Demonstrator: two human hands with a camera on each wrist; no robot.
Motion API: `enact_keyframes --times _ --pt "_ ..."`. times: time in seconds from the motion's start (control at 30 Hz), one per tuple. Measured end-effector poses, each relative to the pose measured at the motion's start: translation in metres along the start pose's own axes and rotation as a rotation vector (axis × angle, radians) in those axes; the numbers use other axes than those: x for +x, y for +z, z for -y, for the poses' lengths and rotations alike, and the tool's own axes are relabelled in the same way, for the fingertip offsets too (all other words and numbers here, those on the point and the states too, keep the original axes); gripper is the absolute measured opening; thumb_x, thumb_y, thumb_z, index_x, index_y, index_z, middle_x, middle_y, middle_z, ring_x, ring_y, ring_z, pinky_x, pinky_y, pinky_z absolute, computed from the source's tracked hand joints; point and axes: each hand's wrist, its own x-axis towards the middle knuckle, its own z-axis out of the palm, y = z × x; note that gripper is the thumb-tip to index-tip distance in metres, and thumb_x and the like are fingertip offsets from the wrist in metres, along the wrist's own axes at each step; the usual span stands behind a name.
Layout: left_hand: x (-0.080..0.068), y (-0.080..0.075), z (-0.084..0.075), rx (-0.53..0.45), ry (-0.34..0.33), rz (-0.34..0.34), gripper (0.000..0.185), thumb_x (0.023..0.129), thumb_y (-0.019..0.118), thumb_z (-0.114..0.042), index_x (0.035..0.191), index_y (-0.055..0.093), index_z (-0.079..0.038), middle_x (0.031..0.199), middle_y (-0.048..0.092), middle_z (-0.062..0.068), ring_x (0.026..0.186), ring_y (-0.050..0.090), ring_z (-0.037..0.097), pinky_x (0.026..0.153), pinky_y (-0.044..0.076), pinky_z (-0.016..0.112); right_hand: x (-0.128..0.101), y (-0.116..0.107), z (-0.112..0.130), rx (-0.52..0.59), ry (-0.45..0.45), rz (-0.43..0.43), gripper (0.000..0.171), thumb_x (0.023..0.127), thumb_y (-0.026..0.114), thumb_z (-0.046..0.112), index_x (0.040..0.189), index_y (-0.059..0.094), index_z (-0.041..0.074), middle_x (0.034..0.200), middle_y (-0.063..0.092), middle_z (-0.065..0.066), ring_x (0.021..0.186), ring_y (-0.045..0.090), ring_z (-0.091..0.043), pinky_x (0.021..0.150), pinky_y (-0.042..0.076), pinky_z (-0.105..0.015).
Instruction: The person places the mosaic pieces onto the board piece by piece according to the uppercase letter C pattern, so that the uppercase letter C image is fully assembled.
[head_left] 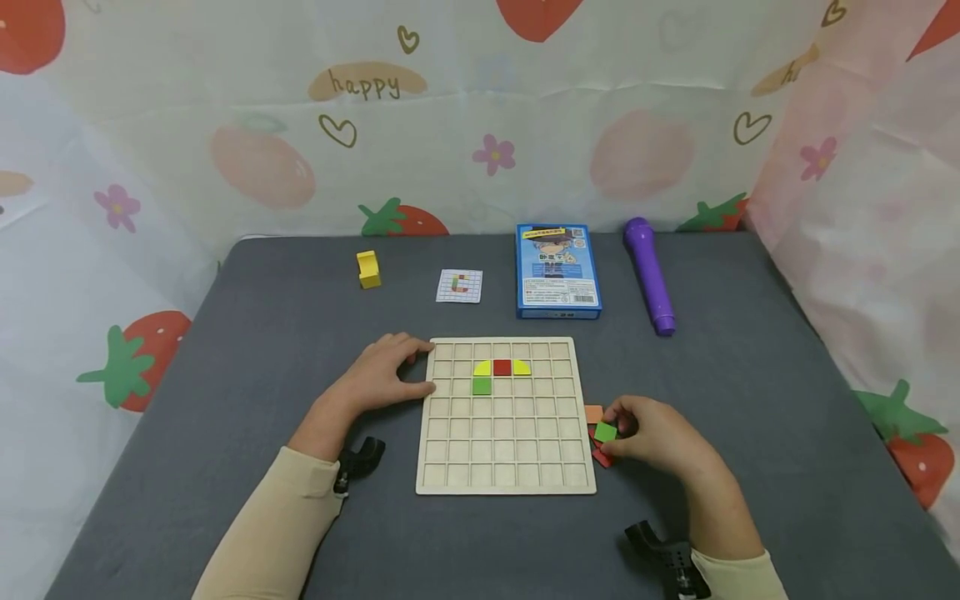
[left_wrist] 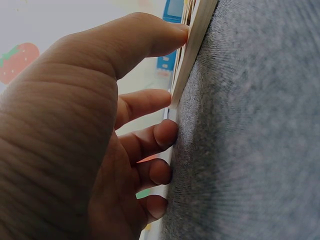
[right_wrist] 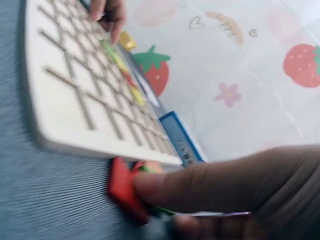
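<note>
A pale wooden grid board (head_left: pixel 505 475) lies on the grey table (head_left: pixel 247 333). It holds two yellow half-round pieces, a red square (head_left: pixel 502 367) and a green square (head_left: pixel 482 386) in its upper rows. My left hand (head_left: pixel 390 375) rests on the table with its fingertips (left_wrist: pixel 170 32) against the board's left edge. My right hand (head_left: pixel 637 433) sits by the board's right edge and pinches a green tile (head_left: pixel 605 432). Red tiles (right_wrist: pixel 122 187) and an orange tile (head_left: pixel 593 412) lie under and beside that hand.
At the back of the table are a yellow block (head_left: pixel 367 269), a small pattern card (head_left: pixel 459 286), a blue box (head_left: pixel 557 271) and a purple marker-like stick (head_left: pixel 649 275). Fruit-print curtains surround the table.
</note>
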Motion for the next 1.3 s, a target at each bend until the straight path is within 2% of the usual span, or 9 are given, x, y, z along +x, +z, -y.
enact_keyframes --times 0.23,0.4,0.67,0.83,0.97,1.13,1.3 --pt "-0.001 0.0 0.004 0.003 0.011 -0.009 0.062 0.088 0.078 -0.045 0.138 0.063 -0.012 0.098 0.053 0.001 0.089 0.044 0.019 0.081 0.035 0.042 0.003 0.003 -0.001 -0.002 0.037 -0.026 0.028 0.081 0.086 0.016 0.101 0.07 0.006 0.089 0.056 -0.006 0.078 0.051 -0.022 0.066 0.043 -0.036" --pt "-0.002 0.002 0.007 0.001 0.008 -0.011 0.062 0.088 0.077 -0.046 0.138 0.063 -0.012 0.099 0.053 0.001 0.09 0.045 0.019 0.082 0.036 0.042 0.007 -0.007 0.005 -0.025 0.024 -0.022 0.026 0.085 0.082 0.018 0.104 0.071 0.004 0.094 0.062 -0.007 0.082 0.056 -0.022 0.066 0.048 -0.037" --pt "-0.003 -0.002 0.004 -0.004 0.013 -0.004 0.063 0.088 0.077 -0.046 0.138 0.063 -0.011 0.099 0.053 0.001 0.089 0.044 0.019 0.081 0.036 0.041 0.022 -0.039 0.037 -0.056 -0.061 -0.029 0.025 0.089 0.079 0.019 0.109 0.072 0.005 0.099 0.067 -0.007 0.079 0.06 -0.021 0.066 0.05 -0.037" --pt "-0.001 -0.001 0.003 -0.013 0.017 -0.003 0.062 0.087 0.077 -0.045 0.138 0.063 -0.012 0.098 0.053 0.001 0.089 0.044 0.02 0.082 0.035 0.042 0.029 -0.047 0.057 -0.055 -0.096 -0.048 0.027 0.089 0.08 0.02 0.111 0.074 0.005 0.101 0.068 -0.007 0.083 0.062 -0.022 0.067 0.051 -0.037" --pt "-0.001 0.0 0.003 -0.009 0.027 -0.006 0.062 0.088 0.077 -0.045 0.138 0.064 -0.011 0.098 0.053 0.001 0.089 0.044 0.02 0.081 0.035 0.041 0.034 -0.041 0.071 -0.035 -0.145 -0.057 0.029 0.089 0.081 0.02 0.112 0.075 0.004 0.101 0.068 -0.007 0.08 0.061 -0.022 0.065 0.05 -0.036" --pt "-0.002 0.0 0.002 -0.018 0.025 -0.009 0.062 0.087 0.078 -0.044 0.137 0.064 -0.011 0.097 0.053 0.001 0.088 0.044 0.02 0.081 0.035 0.041 0.042 -0.025 0.082 -0.011 -0.251 -0.052 0.027 0.089 0.081 0.017 0.111 0.074 0.004 0.103 0.067 -0.007 0.073 0.055 -0.02 0.061 0.047 -0.035" --pt "-0.002 0.0 0.003 -0.013 0.014 -0.008 0.061 0.087 0.077 -0.045 0.137 0.064 -0.012 0.097 0.053 0.0 0.089 0.044 0.019 0.082 0.035 0.042 0.048 0.0 0.091 -0.02 -0.329 -0.053 0.023 0.088 0.081 0.017 0.11 0.076 0.009 0.104 0.068 -0.002 0.074 0.054 -0.018 0.064 0.048 -0.035"
